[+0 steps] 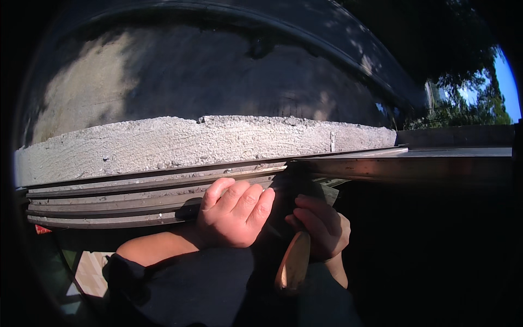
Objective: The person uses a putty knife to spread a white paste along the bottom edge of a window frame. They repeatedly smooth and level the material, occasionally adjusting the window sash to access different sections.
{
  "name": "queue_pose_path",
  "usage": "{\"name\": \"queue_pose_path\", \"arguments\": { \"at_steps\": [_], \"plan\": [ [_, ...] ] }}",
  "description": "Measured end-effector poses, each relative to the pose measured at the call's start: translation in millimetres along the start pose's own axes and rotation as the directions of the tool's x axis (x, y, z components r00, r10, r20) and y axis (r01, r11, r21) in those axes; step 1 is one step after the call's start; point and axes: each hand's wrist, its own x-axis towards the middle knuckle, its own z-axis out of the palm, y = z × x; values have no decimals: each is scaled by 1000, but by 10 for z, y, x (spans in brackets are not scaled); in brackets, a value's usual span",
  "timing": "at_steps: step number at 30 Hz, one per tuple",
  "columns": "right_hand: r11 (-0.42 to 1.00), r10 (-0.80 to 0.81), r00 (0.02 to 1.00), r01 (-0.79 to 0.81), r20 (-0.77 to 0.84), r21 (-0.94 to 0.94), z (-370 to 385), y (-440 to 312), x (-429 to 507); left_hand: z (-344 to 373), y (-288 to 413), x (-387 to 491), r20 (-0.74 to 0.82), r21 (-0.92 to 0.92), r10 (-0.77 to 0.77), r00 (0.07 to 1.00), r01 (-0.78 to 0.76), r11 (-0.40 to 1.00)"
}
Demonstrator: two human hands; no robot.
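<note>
My left hand (237, 214), in bright sun, is curled with its knuckles up at the inner side of a sliding-window track (122, 200). Its palm side is hidden, so whether it grips anything does not show. To its right, mostly in shadow, my right hand (322, 227) is closed around a tool with a wooden handle (294, 261). The handle's rounded end points back towards my body. A dark flat piece (329, 194) shows beyond the fingers; whether it belongs to the tool is unclear. Grit and small crumbs lie along the track's grooves.
Beyond the track runs a rough pale masonry ledge (196, 141) with a broken outer edge. Past it, far below, is partly shaded ground (86, 77). A window sash frame (408, 167) spans the right side. Light floor tiles (92, 272) show at lower left.
</note>
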Motion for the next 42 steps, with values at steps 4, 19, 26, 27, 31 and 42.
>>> {"name": "queue_pose_path", "arguments": {
  "at_steps": [4, 19, 26, 27, 31, 42],
  "plan": [
    [987, -69, 997, 71, -18, 142, 21, -95, 111, -32, -31, 13, 78, 2, 61, 995, -61, 998],
    [930, -5, 966, 100, -260, 354, 53, 12, 13, -268, -169, 365, 281, -359, -196, 939, 293, 887],
    [867, 290, 919, -134, -266, 480, 82, 114, -506, -35, -94, 665, 280, -290, 77, 957, 8, 957],
    [848, 326, 912, -164, -251, 505, 65, 121, -539, 2, -95, 645, 355, -278, 37, 934, 68, 958],
    [862, 327, 915, -187, -235, 471, 41, 183, -587, 154, -46, 619, 337, -356, 44, 940, 84, 931],
    [879, 295, 927, -167, -233, 447, 73, 258, -550, 346, 4, 529, 323, -252, 84, 943, 0, 968]
  ]
}}
